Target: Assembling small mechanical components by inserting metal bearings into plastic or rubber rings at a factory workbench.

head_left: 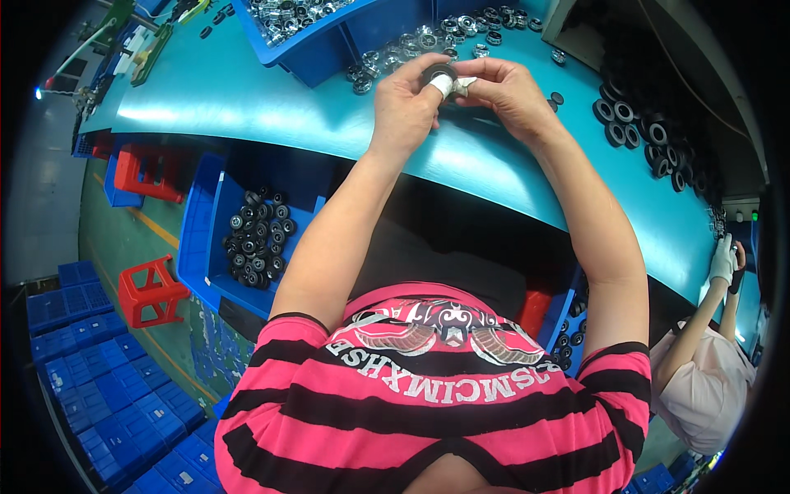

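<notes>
Above the table's near edge, my left hand [402,107] grips a small black wheel [439,72], with the thumb, wrapped in white, pressed against its near side. My right hand [512,97] is closed at the wheel's right side, its thumb and forefinger pinched there. A white wrap also shows at the right fingertips, and these partly hide the wheel. Just beyond my hands, shiny chrome hubs [427,39] lie loose on the teal tabletop [271,111].
A blue bin [309,51] of chrome parts stands at the back left. Black rings [623,112] are heaped at the right. Below the table, a blue crate [216,239] holds black wheels. Red stools [151,290] and stacked blue crates [123,387] stand left. A gloved co-worker [704,383] works at far right.
</notes>
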A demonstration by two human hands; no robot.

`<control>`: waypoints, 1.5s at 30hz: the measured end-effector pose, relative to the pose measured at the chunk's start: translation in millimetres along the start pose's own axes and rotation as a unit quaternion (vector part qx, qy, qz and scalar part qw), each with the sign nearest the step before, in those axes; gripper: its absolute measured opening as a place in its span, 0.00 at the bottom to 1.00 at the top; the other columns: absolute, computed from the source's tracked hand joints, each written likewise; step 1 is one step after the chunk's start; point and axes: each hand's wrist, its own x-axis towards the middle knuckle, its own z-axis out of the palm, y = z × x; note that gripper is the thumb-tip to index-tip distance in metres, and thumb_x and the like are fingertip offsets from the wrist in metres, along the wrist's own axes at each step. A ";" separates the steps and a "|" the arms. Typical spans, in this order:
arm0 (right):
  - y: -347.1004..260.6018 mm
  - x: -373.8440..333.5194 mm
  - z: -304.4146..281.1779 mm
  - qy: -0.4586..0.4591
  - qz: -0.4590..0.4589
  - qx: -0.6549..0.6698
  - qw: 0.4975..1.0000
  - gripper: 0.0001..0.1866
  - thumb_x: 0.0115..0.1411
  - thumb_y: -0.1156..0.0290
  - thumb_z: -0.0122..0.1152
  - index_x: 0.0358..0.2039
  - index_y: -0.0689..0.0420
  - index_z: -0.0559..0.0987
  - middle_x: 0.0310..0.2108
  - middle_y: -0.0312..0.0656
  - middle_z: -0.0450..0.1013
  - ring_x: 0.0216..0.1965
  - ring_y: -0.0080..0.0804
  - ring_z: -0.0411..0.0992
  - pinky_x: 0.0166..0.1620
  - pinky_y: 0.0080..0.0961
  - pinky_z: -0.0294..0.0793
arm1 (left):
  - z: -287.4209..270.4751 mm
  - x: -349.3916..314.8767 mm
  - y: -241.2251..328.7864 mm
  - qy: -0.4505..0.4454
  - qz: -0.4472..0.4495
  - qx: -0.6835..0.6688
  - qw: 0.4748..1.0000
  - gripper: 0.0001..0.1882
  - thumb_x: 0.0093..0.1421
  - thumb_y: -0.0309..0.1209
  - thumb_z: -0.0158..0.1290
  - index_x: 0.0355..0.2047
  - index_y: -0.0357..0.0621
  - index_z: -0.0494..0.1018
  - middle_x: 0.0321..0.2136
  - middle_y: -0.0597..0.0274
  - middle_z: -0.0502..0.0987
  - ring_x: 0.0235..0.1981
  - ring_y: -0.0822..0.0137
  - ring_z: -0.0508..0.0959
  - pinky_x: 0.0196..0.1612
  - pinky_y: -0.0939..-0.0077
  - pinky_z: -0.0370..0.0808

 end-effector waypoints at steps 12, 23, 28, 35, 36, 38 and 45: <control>10.2 18.6 -101.8 0.308 -0.168 -0.685 0.638 0.23 0.58 0.60 0.63 0.56 0.45 0.81 0.58 0.42 0.73 0.58 0.46 0.69 0.61 0.39 0.69 | 1.5 -6.6 5.1 -0.046 0.027 -0.047 0.997 0.30 0.57 0.20 0.61 0.61 0.41 0.69 0.42 0.65 0.80 0.38 0.75 0.79 0.32 0.81 0.78; 9.4 18.3 -126.5 0.262 -0.070 -0.654 0.706 0.21 0.60 0.74 0.57 0.54 0.46 0.82 0.51 0.45 0.76 0.54 0.49 0.72 0.59 0.40 0.72 | -63.7 -57.4 22.7 0.089 0.127 0.049 0.987 0.20 0.60 0.26 0.61 0.52 0.37 0.73 0.40 0.61 0.78 0.39 0.71 0.79 0.37 0.77 0.79; -4.5 13.9 -107.3 0.288 -0.100 -0.592 0.746 0.23 0.57 0.78 0.62 0.55 0.50 0.81 0.52 0.46 0.77 0.52 0.45 0.76 0.58 0.35 0.74 | -232.5 -149.5 20.4 0.185 -0.044 0.433 0.881 0.22 0.58 0.29 0.64 0.52 0.39 0.75 0.36 0.61 0.78 0.33 0.69 0.78 0.38 0.74 0.77; -20.4 10.6 -53.7 0.038 -0.155 -0.084 0.984 0.36 0.50 0.78 0.73 0.62 0.55 0.74 0.56 0.42 0.74 0.57 0.33 0.74 0.58 0.32 0.75 | -165.5 -131.9 43.1 0.193 0.053 0.335 0.921 0.19 0.59 0.25 0.61 0.52 0.42 0.77 0.32 0.63 0.79 0.30 0.74 0.77 0.34 0.78 0.75; -22.5 6.4 -42.5 0.020 -0.153 -0.077 0.985 0.37 0.50 0.78 0.73 0.63 0.55 0.74 0.57 0.43 0.73 0.57 0.33 0.73 0.58 0.32 0.76 | -134.8 -114.1 40.1 0.144 0.082 0.307 0.937 0.20 0.59 0.24 0.62 0.53 0.43 0.77 0.33 0.63 0.79 0.31 0.76 0.77 0.36 0.79 0.75; -24.7 -1.8 -20.9 -0.013 -0.143 -0.066 0.988 0.38 0.50 0.78 0.73 0.64 0.55 0.72 0.59 0.44 0.71 0.57 0.34 0.73 0.57 0.33 0.76 | -75.5 -81.3 44.6 0.068 0.135 0.344 0.927 0.25 0.55 0.21 0.62 0.55 0.44 0.76 0.36 0.63 0.79 0.30 0.76 0.76 0.37 0.80 0.76; -21.9 -4.4 -9.1 -0.087 -0.104 -0.035 0.990 0.42 0.51 0.75 0.74 0.67 0.57 0.68 0.62 0.45 0.67 0.56 0.35 0.73 0.57 0.35 0.77 | 5.8 -7.4 18.2 -0.028 0.288 0.319 0.903 0.22 0.49 0.26 0.68 0.47 0.46 0.80 0.34 0.64 0.75 0.26 0.70 0.73 0.30 0.76 0.73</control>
